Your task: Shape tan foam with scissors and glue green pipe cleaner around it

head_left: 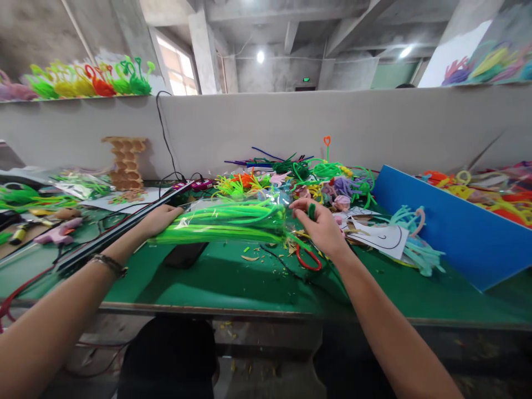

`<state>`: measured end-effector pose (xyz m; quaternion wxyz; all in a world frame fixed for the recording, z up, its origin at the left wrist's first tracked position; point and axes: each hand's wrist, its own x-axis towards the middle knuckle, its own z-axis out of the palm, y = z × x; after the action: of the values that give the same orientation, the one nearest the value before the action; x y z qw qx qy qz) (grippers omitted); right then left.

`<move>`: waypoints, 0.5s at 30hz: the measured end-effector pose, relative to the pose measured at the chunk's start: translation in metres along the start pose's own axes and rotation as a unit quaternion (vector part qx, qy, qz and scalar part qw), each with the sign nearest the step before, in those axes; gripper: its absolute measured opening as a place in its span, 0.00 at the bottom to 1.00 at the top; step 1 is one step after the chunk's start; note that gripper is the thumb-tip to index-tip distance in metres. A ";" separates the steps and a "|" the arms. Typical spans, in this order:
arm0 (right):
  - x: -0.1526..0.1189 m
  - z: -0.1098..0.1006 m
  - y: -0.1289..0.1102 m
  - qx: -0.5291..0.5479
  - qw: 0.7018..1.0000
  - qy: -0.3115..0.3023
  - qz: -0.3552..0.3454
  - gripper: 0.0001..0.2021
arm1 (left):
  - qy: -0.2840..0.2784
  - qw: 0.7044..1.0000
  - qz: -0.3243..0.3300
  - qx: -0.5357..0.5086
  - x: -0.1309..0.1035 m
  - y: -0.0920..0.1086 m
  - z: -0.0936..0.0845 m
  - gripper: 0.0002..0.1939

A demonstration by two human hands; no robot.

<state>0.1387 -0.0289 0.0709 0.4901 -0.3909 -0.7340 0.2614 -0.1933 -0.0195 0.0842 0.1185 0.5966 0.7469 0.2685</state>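
Note:
A clear plastic bag of bright green fuzzy stems (228,221) is held above the table, lying sideways. At its left end my left hand (161,220) grips the bag, fingers wrapped behind it. My right hand (318,224) is at the bag's right end, thumb and fingers close together by the plastic edge; a dark green thing shows at a finger. Whether they pinch the film is too small to tell. Below my right hand is a red loop handle (308,258) on the table. A black phone-like object (185,255) lies beneath the bag.
The green table (249,288) carries scraps and a dark cord. Behind the bag is a pile of coloured stems (332,177). A blue board (449,227) leans at the right, near pale teal stems (419,249). A cardboard piece (125,163) stands at the back left.

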 end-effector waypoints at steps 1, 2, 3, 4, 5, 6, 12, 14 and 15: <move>0.002 0.000 -0.001 0.010 1.000 -0.017 -0.005 0.08 | -0.009 1.000 -0.006 0.006 -0.001 0.000 -0.001 0.16; 0.003 0.000 -0.002 0.019 0.999 -0.037 -0.011 0.08 | -0.016 1.000 -0.012 0.012 -0.002 0.000 -0.001 0.16; 0.004 0.001 -0.004 0.027 0.998 -0.056 -0.016 0.08 | -0.020 0.999 -0.018 0.019 -0.002 0.001 -0.002 0.16; 0.005 0.002 -0.006 0.037 0.997 -0.072 -0.019 0.08 | -0.022 0.999 -0.022 0.026 -0.003 0.001 -0.002 0.16; 0.005 0.003 -0.007 0.047 0.995 -0.082 -0.019 0.08 | -0.022 0.999 -0.025 0.033 -0.003 0.002 -0.002 0.17; 0.004 0.004 -0.009 0.058 0.994 -0.088 -0.016 0.08 | -0.023 0.999 -0.027 0.040 -0.004 0.003 -0.003 0.17; 0.004 0.008 -0.008 0.092 0.994 -0.047 0.042 0.13 | -0.016 0.997 -0.014 0.079 -0.005 0.008 -0.003 0.16; 0.005 0.009 -0.005 0.095 0.994 -0.033 0.050 0.14 | -0.012 0.996 -0.004 0.092 -0.006 0.011 -0.003 0.16; 0.005 0.009 -0.004 0.097 0.993 -0.027 0.055 0.15 | -0.008 0.995 0.001 0.098 -0.007 0.012 -0.003 0.16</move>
<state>0.1281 -0.0273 0.0730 0.4909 -0.3740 -0.6954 0.3682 -0.1828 -0.0250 0.0920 0.0652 0.6085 0.7679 0.1893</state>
